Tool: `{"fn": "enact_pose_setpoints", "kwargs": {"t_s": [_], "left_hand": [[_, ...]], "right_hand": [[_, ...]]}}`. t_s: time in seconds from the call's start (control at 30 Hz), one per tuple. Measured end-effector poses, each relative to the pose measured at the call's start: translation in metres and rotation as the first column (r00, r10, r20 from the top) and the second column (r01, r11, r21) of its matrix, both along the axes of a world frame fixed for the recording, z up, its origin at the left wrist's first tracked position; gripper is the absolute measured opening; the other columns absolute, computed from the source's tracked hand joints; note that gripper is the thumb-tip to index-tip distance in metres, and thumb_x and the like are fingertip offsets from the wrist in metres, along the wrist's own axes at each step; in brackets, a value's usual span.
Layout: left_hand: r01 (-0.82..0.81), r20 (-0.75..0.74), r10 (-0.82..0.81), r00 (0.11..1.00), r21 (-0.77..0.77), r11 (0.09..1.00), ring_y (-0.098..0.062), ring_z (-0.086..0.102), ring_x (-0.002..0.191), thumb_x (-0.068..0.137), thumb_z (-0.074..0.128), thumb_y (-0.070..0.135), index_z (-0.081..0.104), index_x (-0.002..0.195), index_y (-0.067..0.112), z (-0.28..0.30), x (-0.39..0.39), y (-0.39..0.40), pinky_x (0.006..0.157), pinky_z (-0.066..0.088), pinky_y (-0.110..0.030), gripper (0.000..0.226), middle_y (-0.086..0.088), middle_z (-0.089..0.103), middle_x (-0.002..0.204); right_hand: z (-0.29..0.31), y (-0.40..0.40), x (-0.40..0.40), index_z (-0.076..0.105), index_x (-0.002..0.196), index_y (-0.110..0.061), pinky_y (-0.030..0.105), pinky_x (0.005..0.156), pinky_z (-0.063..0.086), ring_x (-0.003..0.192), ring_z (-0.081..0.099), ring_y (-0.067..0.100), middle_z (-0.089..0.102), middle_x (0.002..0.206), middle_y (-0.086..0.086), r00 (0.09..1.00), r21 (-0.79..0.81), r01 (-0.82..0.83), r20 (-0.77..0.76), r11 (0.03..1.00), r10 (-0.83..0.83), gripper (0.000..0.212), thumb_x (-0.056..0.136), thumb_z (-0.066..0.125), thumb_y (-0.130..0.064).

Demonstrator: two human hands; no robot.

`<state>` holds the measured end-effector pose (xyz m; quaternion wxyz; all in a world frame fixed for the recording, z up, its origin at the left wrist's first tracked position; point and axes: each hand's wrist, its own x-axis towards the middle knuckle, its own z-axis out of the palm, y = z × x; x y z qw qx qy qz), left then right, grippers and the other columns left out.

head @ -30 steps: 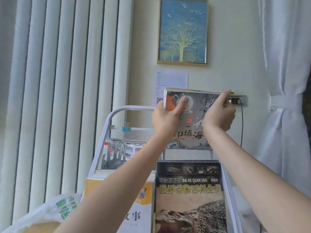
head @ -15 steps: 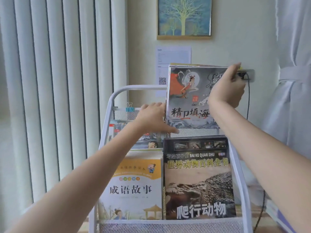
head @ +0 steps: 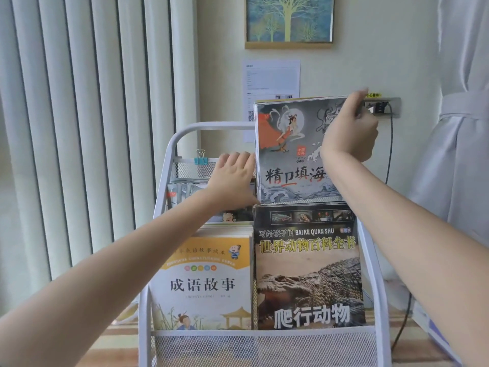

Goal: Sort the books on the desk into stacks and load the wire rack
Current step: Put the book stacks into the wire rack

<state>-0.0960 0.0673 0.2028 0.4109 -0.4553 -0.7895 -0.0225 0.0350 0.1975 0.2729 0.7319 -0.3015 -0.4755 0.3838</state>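
Note:
A white wire rack (head: 169, 144) stands against the wall. My right hand (head: 349, 128) grips the top right corner of a stack of grey picture books (head: 291, 154) standing upright in the rack's upper tier. My left hand (head: 232, 178) rests with spread fingers against the stack's lower left edge, over other books (head: 182, 192) in that tier. In the front tier stand a yellow-and-white story book (head: 206, 284) on the left and a crocodile animal book (head: 309, 271) on the right.
Vertical blinds (head: 79, 128) hang to the left. A white curtain (head: 463, 128) hangs at right. A framed tree picture (head: 289, 19), a paper notice (head: 270, 75) and a wall socket (head: 381, 107) with a dark cable are behind the rack. A blue binder clip (head: 200, 158) sits on the rack's mesh.
The stack of grey picture books has come down into the upper tier. My left hand has left the cover and dropped to the stack's lower left edge. The view has tilted downward.

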Motion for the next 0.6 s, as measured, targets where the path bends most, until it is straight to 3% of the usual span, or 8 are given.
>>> {"fn": "enact_pose_setpoints", "kwargs": {"t_s": [0.17, 0.37, 0.43, 0.5, 0.6], "left_hand": [[0.082, -0.038, -0.084, 0.996, -0.051, 0.995, -0.024, 0.026, 0.121, 0.067, 0.054, 0.077, 0.028, 0.137, 0.01, -0.003, -0.002, -0.002, 0.109, 0.013, -0.039, 0.1, -0.004, 0.032, 0.128], [0.145, 0.184, -0.112, 0.977, -0.179, 0.973, -0.026, 0.011, 0.139, 0.061, 0.071, 0.067, 0.008, 0.15, 0.014, 0.012, -0.001, -0.008, 0.116, 0.0, -0.043, 0.121, -0.005, 0.019, 0.148], [0.153, 0.298, -0.086, 0.951, -0.21, 0.966, -0.024, 0.008, 0.141, 0.059, 0.063, 0.062, 0.009, 0.15, 0.014, 0.021, -0.001, -0.011, 0.116, -0.002, -0.044, 0.116, -0.004, 0.017, 0.151], [0.201, 0.437, -0.124, 0.891, -0.133, 0.971, -0.022, 0.017, 0.138, 0.062, 0.055, 0.048, 0.023, 0.147, 0.015, 0.027, 0.002, -0.012, 0.115, 0.002, -0.043, 0.097, -0.004, 0.026, 0.149], [0.243, 0.419, -0.25, 0.873, 0.071, 0.967, -0.021, 0.034, 0.13, 0.078, 0.053, 0.024, 0.042, 0.14, 0.02, 0.023, 0.003, -0.01, 0.111, 0.012, -0.038, 0.063, -0.004, 0.045, 0.139]], "right_hand": [[-0.02, 0.007, -0.005, 0.041, 0.052, -0.016, 0.026, 0.05, 0.028, 0.055, 0.046, 0.019, 0.049, 0.052, -0.001, 0.998, -0.023, -0.004, 0.069, 1.0, 0.005, 0.06, 0.093, 0.028, -0.058], [-0.018, 0.01, -0.004, 0.039, 0.051, -0.017, 0.028, 0.049, 0.029, 0.05, 0.044, 0.016, 0.049, 0.05, -0.002, 0.999, -0.079, -0.032, 0.006, 0.996, 0.032, 0.061, 0.092, 0.028, -0.061], [-0.018, 0.01, -0.004, 0.041, 0.05, -0.018, 0.027, 0.05, 0.03, 0.05, 0.045, 0.016, 0.05, 0.05, -0.003, 0.999, -0.096, -0.051, -0.003, 0.994, 0.051, 0.061, 0.092, 0.028, -0.061], [-0.019, 0.01, -0.005, 0.04, 0.05, -0.018, 0.027, 0.05, 0.029, 0.049, 0.044, 0.016, 0.048, 0.049, -0.002, 0.999, -0.092, -0.045, 0.001, 0.995, 0.046, 0.061, 0.092, 0.028, -0.061], [-0.023, 0.009, -0.008, 0.034, 0.051, -0.017, 0.028, 0.049, 0.027, 0.048, 0.038, 0.016, 0.043, 0.048, 0.0, 0.999, -0.057, -0.011, 0.043, 0.998, 0.014, 0.059, 0.092, 0.03, -0.059]]}}
